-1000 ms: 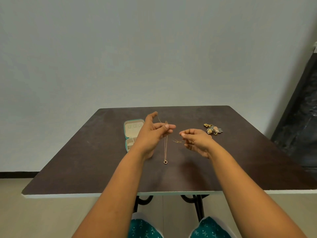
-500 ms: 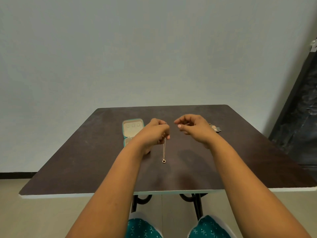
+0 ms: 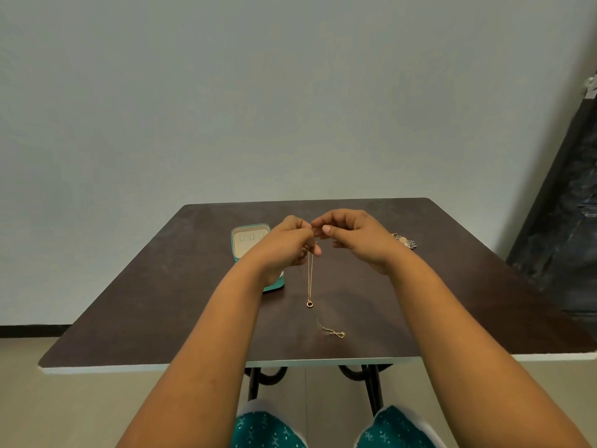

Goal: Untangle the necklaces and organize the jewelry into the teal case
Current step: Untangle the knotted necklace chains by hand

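Note:
My left hand (image 3: 286,245) holds up a thin gold necklace (image 3: 310,273) by its chain, above the dark table (image 3: 161,302). Its ring pendant (image 3: 309,304) dangles just over the tabletop. My right hand (image 3: 353,237) is level with the left, and its thumb and forefinger pinch at the top of the same chain. A second small gold chain (image 3: 334,333) lies loose on the table near the front edge. Behind my left hand the teal case (image 3: 248,239) stands open, its front half partly hidden.
A cluster of ornate jewelry (image 3: 403,241) lies at the right behind my right wrist. The table's white front edge (image 3: 290,363) is close to my knees. A dark panel (image 3: 565,205) leans against the wall at the far right.
My right hand let go of the small chain it held a second ago, rose and moved left to meet my left hand. That chain now lies on the table.

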